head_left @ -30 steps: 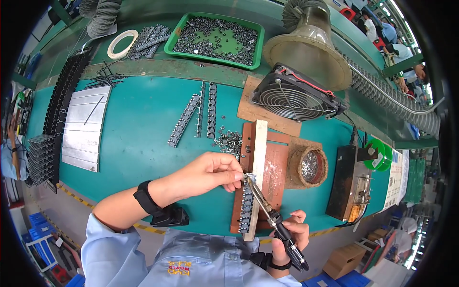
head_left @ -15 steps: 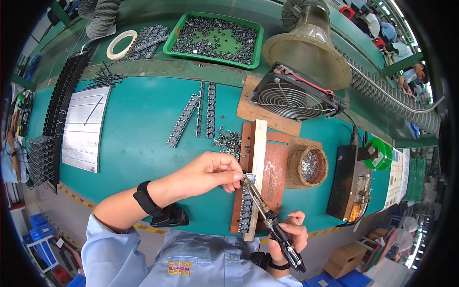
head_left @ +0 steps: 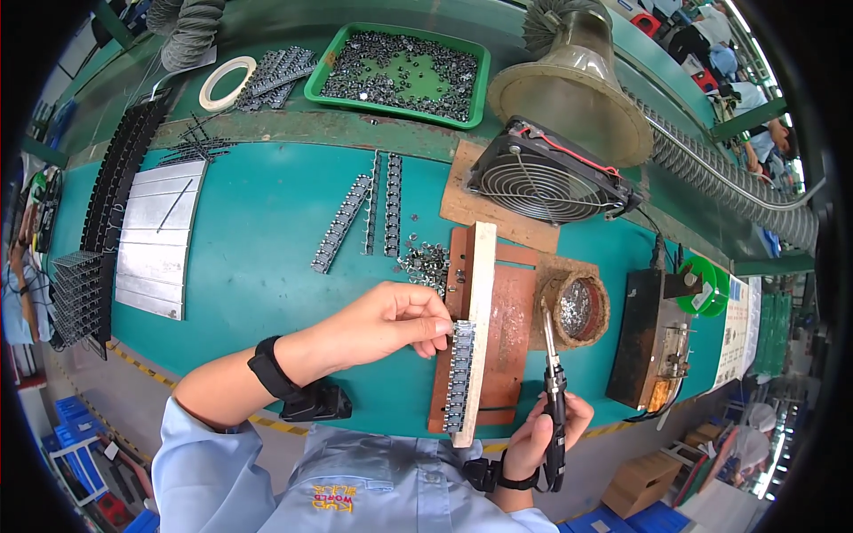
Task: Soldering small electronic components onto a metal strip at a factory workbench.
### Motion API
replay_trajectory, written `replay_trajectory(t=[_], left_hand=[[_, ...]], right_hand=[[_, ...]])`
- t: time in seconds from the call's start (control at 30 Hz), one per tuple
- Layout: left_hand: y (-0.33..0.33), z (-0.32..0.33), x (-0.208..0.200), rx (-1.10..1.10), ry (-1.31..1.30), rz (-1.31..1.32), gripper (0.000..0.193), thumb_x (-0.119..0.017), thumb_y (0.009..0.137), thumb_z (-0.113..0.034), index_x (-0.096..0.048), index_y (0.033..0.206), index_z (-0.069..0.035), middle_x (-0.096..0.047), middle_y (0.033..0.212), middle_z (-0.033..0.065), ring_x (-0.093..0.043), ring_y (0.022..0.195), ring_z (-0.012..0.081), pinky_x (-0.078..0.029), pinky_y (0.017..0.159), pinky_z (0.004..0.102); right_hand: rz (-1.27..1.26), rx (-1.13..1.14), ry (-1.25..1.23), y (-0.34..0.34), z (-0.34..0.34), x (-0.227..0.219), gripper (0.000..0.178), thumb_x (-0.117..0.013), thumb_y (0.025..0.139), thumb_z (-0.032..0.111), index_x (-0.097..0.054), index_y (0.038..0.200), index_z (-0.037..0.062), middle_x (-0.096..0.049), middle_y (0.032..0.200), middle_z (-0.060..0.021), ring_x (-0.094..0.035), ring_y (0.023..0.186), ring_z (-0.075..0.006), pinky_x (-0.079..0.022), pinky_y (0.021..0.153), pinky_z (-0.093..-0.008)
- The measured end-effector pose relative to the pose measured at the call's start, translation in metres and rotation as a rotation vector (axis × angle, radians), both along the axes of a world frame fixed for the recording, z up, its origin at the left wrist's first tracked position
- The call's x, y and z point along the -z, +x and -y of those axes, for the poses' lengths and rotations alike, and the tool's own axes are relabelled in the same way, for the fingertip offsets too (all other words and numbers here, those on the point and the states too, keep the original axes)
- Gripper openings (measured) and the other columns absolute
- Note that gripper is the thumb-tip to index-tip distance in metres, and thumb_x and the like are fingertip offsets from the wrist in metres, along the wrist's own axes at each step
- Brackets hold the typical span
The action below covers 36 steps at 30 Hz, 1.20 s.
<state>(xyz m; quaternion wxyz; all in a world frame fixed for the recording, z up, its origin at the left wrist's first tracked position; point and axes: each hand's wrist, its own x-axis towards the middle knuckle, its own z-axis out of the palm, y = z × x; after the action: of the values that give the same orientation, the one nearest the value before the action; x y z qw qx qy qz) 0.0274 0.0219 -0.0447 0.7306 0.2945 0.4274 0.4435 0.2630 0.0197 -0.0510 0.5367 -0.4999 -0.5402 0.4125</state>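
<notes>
My right hand (head_left: pixel 553 433) is closed round the black handle of a soldering iron (head_left: pixel 555 400). Its metal tip points up, at the left rim of a round brown pot (head_left: pixel 562 333) with silvery bits inside. My left hand (head_left: pixel 391 324) is closed in a pinch at the far end of a strip of small black components (head_left: pixel 458 382). What lies between those fingertips is hidden. The strip runs along the left side of a pale bar (head_left: pixel 481 293), which rests on a reddish-brown board (head_left: pixel 507 320).
Loose metal parts (head_left: pixel 425 265) lie beside the board, with several component strips (head_left: pixel 342 222) further left. A black fan (head_left: pixel 551 173) stands behind the board, under a fume hood (head_left: pixel 573 84). A green tray (head_left: pixel 484 89) of small parts sits at the back; a soldering station (head_left: pixel 635 338) is at right.
My right hand has swung the soldering iron right, away from the strip's far end, over to the round pot. My left hand has stayed in place.
</notes>
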Motion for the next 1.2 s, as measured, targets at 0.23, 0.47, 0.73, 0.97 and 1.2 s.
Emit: replay_trajectory(t=[0.23, 0.47, 0.73, 0.97, 1.2], left_hand=[[-0.018, -0.001, -0.023, -0.054, 0.062, -0.445, 0.012, -0.053, 0.081, -0.014, -0.054, 0.079, -0.002, -0.057, 0.074, 0.0034, -0.052, 0.064, 0.0086, -0.042, 0.058, 0.0221], [-0.009, 0.003, -0.014, -0.102, 0.63, -1.199, 0.01, -0.061, 0.069, -0.006, -0.055, 0.077, -0.004, -0.051, 0.069, 0.0046, -0.05, 0.064, 0.0171, -0.037, 0.06, 0.0287], [-0.006, 0.001, -0.014, -0.074, 0.556, -1.295, 0.013, -0.063, 0.066, -0.005, -0.056, 0.077, -0.006, -0.047, 0.07, 0.0046, -0.048, 0.068, 0.0205, -0.033, 0.066, 0.0303], [-0.007, -0.002, -0.012, -0.126, 0.637, -1.264, 0.01, -0.059, 0.068, -0.002, -0.055, 0.076, -0.005, -0.05, 0.075, 0.0064, -0.05, 0.071, 0.0211, -0.038, 0.065, 0.0296], [0.001, 0.009, -0.017, -0.019, 0.26, -0.62, 0.003, -0.053, 0.077, -0.001, -0.053, 0.079, -0.002, -0.054, 0.08, 0.0035, -0.053, 0.071, 0.012, -0.041, 0.061, 0.0227]], right_hand=[[-0.062, 0.05, 0.04, 0.003, 0.001, 0.004, 0.047, -0.063, 0.069, 0.032, -0.04, 0.098, 0.0028, -0.044, 0.082, -0.0075, -0.043, 0.062, -0.0112, -0.037, 0.056, -0.0191], [-0.063, -0.065, 0.008, 0.012, 0.002, 0.006, 0.046, -0.064, 0.068, 0.029, -0.04, 0.097, 0.0024, -0.044, 0.088, -0.0077, -0.045, 0.061, -0.0122, -0.036, 0.051, -0.0208], [-0.045, -0.055, 0.082, 0.012, -0.001, 0.01, 0.048, -0.065, 0.069, 0.032, -0.04, 0.097, 0.0023, -0.044, 0.086, -0.0082, -0.043, 0.059, -0.0116, -0.035, 0.051, -0.0199], [-0.037, -0.052, 0.076, 0.014, -0.001, 0.012, 0.049, -0.065, 0.068, 0.033, -0.04, 0.096, 0.0018, -0.044, 0.081, -0.0088, -0.043, 0.059, -0.0116, -0.035, 0.052, -0.0199], [-0.044, -0.049, 0.054, 0.012, -0.003, 0.01, 0.05, -0.065, 0.068, 0.035, -0.04, 0.095, 0.0013, -0.044, 0.074, -0.0083, -0.043, 0.057, -0.0113, -0.035, 0.052, -0.0196]])
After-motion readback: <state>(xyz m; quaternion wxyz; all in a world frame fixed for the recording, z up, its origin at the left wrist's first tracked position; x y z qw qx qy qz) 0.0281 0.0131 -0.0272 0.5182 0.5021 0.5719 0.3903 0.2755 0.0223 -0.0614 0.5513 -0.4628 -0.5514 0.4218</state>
